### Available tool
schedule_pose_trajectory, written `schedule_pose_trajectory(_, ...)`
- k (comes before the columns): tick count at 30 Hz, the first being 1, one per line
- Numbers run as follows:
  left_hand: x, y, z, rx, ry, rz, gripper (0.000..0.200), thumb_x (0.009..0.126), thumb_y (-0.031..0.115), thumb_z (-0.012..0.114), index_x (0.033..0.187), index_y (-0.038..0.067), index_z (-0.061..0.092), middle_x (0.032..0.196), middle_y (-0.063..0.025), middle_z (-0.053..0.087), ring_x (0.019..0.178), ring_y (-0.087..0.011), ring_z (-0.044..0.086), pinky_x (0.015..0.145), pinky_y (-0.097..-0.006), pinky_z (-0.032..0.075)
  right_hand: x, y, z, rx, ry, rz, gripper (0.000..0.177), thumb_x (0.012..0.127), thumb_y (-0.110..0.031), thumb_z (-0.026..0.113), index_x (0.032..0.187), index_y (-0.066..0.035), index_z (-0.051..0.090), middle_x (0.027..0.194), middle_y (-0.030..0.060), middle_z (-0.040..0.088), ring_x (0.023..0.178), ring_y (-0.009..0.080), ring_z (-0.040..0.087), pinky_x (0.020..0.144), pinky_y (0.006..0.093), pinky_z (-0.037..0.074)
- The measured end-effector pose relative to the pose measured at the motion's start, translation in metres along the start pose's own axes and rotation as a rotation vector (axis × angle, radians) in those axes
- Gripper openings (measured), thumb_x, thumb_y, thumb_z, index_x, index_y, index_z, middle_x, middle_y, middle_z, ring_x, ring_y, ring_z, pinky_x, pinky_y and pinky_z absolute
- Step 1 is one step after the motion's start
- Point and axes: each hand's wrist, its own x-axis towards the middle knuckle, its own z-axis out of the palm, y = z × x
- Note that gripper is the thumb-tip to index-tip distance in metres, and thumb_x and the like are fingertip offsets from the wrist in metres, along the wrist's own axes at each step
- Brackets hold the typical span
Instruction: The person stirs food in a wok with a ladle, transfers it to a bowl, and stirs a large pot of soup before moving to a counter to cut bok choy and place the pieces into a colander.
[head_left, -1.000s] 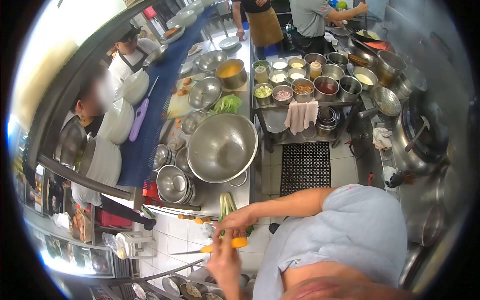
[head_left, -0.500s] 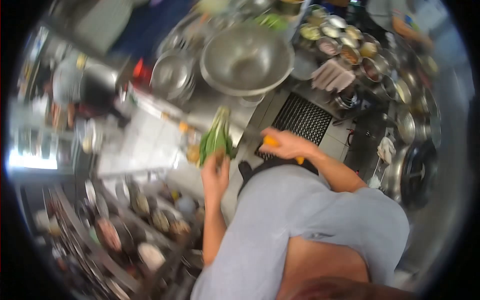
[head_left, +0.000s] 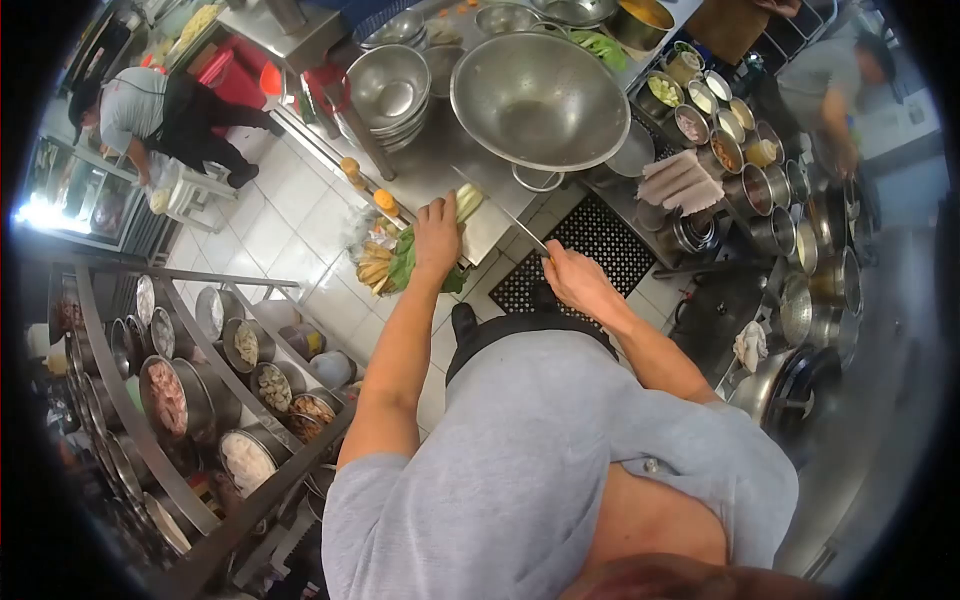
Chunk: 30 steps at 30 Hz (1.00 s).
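Note:
My left hand [head_left: 438, 238] presses down over a leafy green vegetable [head_left: 402, 260], fingers curled round its stalk. The pale stalk end [head_left: 467, 200] sticks out past my fingers onto a white cutting board [head_left: 486, 228] at the counter's edge. In my right hand [head_left: 582, 280] is a knife [head_left: 503, 212], gripped by its handle. Its blade slants up and left across the board, with the tip just beyond the stalk end. A pile of yellowish trimmings [head_left: 377, 268] lies beside the leaves, lower left of my left hand.
A large steel colander [head_left: 540, 105] and stacked steel bowls [head_left: 388, 90] stand ahead on the counter. Right of me are many food containers [head_left: 725, 150] and a cooking station. A rack of filled pots [head_left: 190, 400] stands left. Two people work nearby, left [head_left: 140, 110] and far right [head_left: 825, 85].
The vegetable, held out in my left hand before, now lies on the board under that hand. My right hand has brought the knife over the board. The camera view has shifted and sharpened.

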Motion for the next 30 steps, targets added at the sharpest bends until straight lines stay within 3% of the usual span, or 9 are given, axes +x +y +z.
schedule_pose_trajectory(5, -0.003, 0.003, 0.001, -0.040, 0.023, -0.048, 0.063, 0.078, 0.017, 0.067, 0.135, 0.007, 0.042, 0.120, -0.0121, 0.050, 0.108, -0.0329, 0.047, 0.089, -0.0451, 0.040, 0.014, 0.001, -0.011, -0.107, -0.132, 0.020, 0.020, 0.094, -0.017, 0.044, 0.099, 0.002, 0.044, 0.077, 0.0297, 0.060, 0.074, 0.0460, 0.061, 0.067, 0.0546, 0.049)
schedule_pose_trajectory(16, -0.004, 0.005, 0.006, -0.095, 0.070, -0.135, 0.057, 0.079, 0.015, 0.065, 0.131, 0.007, 0.045, 0.119, -0.0097, 0.052, 0.111, -0.0306, 0.047, 0.091, -0.0442, 0.039, 0.018, -0.004, -0.015, -0.175, -0.165, -0.030, 0.014, 0.090, -0.009, 0.047, 0.095, 0.003, 0.042, 0.064, 0.0264, 0.058, 0.064, 0.0470, 0.059, 0.057, 0.0547, 0.046)
schedule_pose_trajectory(19, -0.005, 0.006, 0.012, -0.071, 0.074, -0.123, 0.059, 0.077, 0.015, 0.068, 0.132, 0.008, 0.047, 0.122, -0.0101, 0.051, 0.111, -0.0318, 0.046, 0.091, -0.0447, 0.039, 0.040, 0.007, 0.007, -0.157, -0.164, -0.008, 0.015, 0.088, -0.009, 0.046, 0.095, 0.004, 0.043, 0.067, 0.0283, 0.059, 0.066, 0.0474, 0.060, 0.058, 0.0550, 0.046)
schedule_pose_trajectory(21, -0.003, 0.006, 0.008, -0.059, 0.047, -0.129, 0.059, 0.078, 0.016, 0.067, 0.133, 0.008, 0.047, 0.124, -0.0097, 0.051, 0.111, -0.0322, 0.047, 0.091, -0.0448, 0.039, 0.065, 0.030, 0.040, -0.072, -0.128, -0.139, 0.015, 0.087, -0.009, 0.045, 0.094, 0.005, 0.043, 0.070, 0.0297, 0.060, 0.069, 0.0486, 0.060, 0.062, 0.0560, 0.046)
schedule_pose_trajectory(23, -0.003, 0.008, 0.004, -0.072, 0.065, -0.067, 0.052, 0.081, 0.014, 0.063, 0.130, 0.006, 0.047, 0.120, -0.0107, 0.051, 0.111, -0.0318, 0.046, 0.091, -0.0462, 0.038, 0.080, 0.021, 0.050, -0.048, -0.088, -0.083, 0.016, 0.090, -0.012, 0.045, 0.095, 0.004, 0.043, 0.070, 0.0305, 0.059, 0.070, 0.0486, 0.059, 0.063, 0.0566, 0.045)
schedule_pose_trajectory(25, -0.001, 0.008, 0.006, -0.074, 0.050, -0.132, 0.051, 0.079, 0.008, 0.061, 0.128, 0.002, 0.047, 0.118, -0.0153, 0.051, 0.108, -0.0342, 0.047, 0.089, -0.0477, 0.039, 0.090, 0.023, 0.051, -0.014, -0.039, -0.032, 0.018, 0.092, -0.015, 0.044, 0.095, 0.002, 0.044, 0.070, 0.0313, 0.059, 0.071, 0.0487, 0.059, 0.063, 0.0571, 0.044)
schedule_pose_trajectory(27, 0.004, -0.010, 0.017, -0.079, 0.102, -0.057, 0.052, 0.074, 0.004, 0.060, 0.124, -0.002, 0.048, 0.111, -0.0202, 0.054, 0.102, -0.0387, 0.050, 0.087, -0.0485, 0.041, 0.090, 0.038, 0.053, 0.058, -0.097, -0.063, 0.020, 0.092, -0.017, 0.045, 0.096, 0.002, 0.045, 0.073, 0.0311, 0.060, 0.072, 0.0489, 0.060, 0.067, 0.0562, 0.046)
schedule_pose_trajectory(29, 0.007, -0.018, 0.012, -0.105, -0.070, -0.188, 0.050, 0.071, 0.004, 0.059, 0.119, -0.004, 0.050, 0.106, -0.0222, 0.055, 0.097, -0.0417, 0.052, 0.086, -0.0473, 0.042, 0.091, 0.051, 0.050, 0.138, -0.102, -0.032, 0.023, 0.092, -0.020, 0.046, 0.098, 0.003, 0.046, 0.074, 0.0304, 0.061, 0.074, 0.0491, 0.060, 0.069, 0.0559, 0.046)
schedule_pose_trajectory(30, 0.005, -0.020, 0.005, -0.156, -0.031, -0.181, 0.043, 0.071, 0.007, 0.060, 0.112, -0.003, 0.053, 0.102, -0.0224, 0.059, 0.095, -0.0421, 0.055, 0.083, -0.0461, 0.045, 0.091, 0.051, 0.046, 0.101, -0.112, 0.028, 0.027, 0.092, -0.020, 0.045, 0.104, 0.003, 0.048, 0.083, 0.0318, 0.061, 0.082, 0.0489, 0.059, 0.076, 0.0546, 0.046)
